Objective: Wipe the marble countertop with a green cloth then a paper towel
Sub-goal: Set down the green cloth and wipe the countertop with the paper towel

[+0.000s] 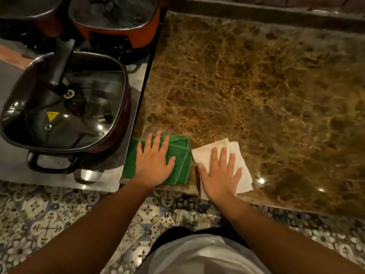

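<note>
Hands are laid flat, palm down with fingers spread, one on each wiper near the front edge of the marble countertop point(256, 86). The left hand point(154, 163) is pressed on the folded green cloth point(181, 167), found at about 7 o'clock of the slab, its left edge lapping toward the steel hob surround point(110, 175). The right hand point(219, 173) is pressed on the white paper towel point(243, 171), just beside the cloth at its 3 o'clock, the two nearly touching. Neither is pinched or bunched; flat palms are judged to spread pressure for sliding strokes. The open marble stretches away toward 12 and 2 o'clock. A lidded pan point(65, 107) is seen at 9 o'clock on the hob, well clear of the cloths.
</note>
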